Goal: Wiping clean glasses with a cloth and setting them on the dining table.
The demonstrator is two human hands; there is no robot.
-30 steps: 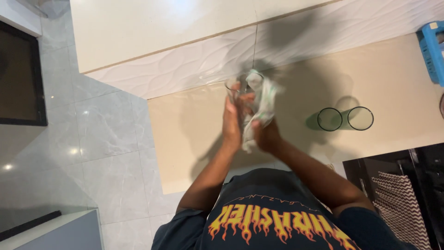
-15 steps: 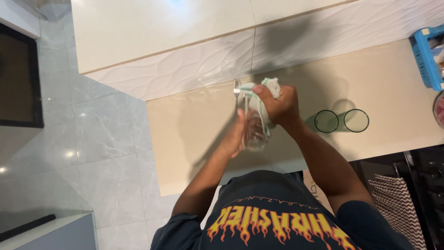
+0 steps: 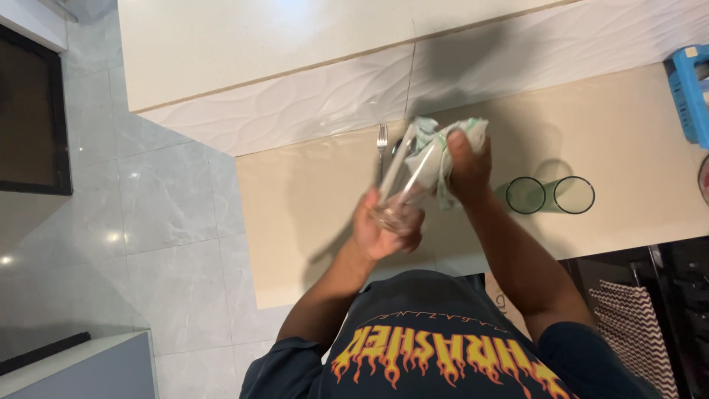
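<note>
Over a beige counter (image 3: 310, 214), hands rub cloth (image 3: 450, 144) on glass (image 3: 402, 185).

Fork (image 3: 382, 142) left of glasses (image 3: 550, 195)

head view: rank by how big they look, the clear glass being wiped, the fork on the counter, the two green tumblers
1. Clear drinking glass, held in the left hand; it is nearer the camera, so its size is inflated.
2. Silver metal fork, partly hidden.
3. The two green-tinted glass tumblers look alike, seen from above.

Single head-worn view, straight down, close above the beige counter (image 3: 310, 222).
</note>
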